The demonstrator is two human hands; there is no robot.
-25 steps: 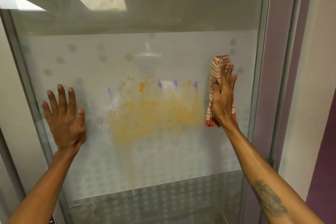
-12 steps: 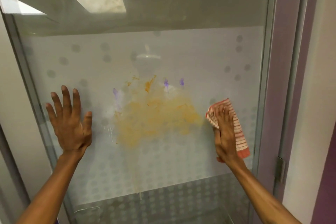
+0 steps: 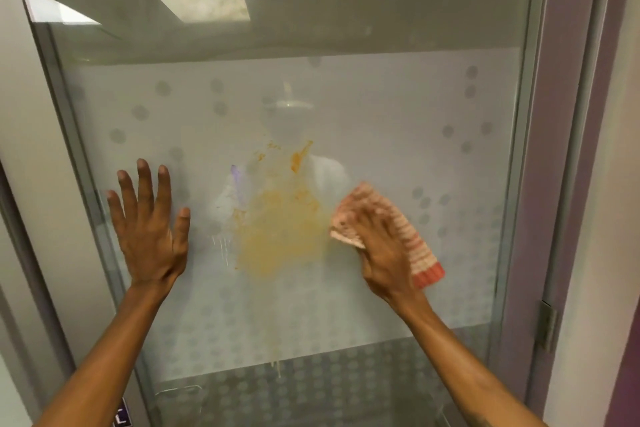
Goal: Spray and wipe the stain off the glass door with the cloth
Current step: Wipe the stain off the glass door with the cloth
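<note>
A smeared yellow-orange stain (image 3: pixel 280 229) covers the middle of the frosted glass door (image 3: pixel 398 121), with a thin drip running down below it. My right hand (image 3: pixel 382 253) presses a red-and-white striped cloth (image 3: pixel 414 243) flat on the glass at the stain's right edge; hand and cloth are motion-blurred. My left hand (image 3: pixel 149 229) lies flat on the glass left of the stain, fingers spread, holding nothing. No spray bottle is in view.
The door has a grey metal frame (image 3: pixel 519 184) with a hinge (image 3: pixel 545 326) at the lower right. A purple wall strip (image 3: pixel 568 114) runs right of it. A dotted pattern band (image 3: pixel 311 388) fills the lower glass.
My right hand has swept the cloth down from the stain's upper right and then left onto its right edge. The stain's right part and the purple marks there are gone. My left hand stays in place.
</note>
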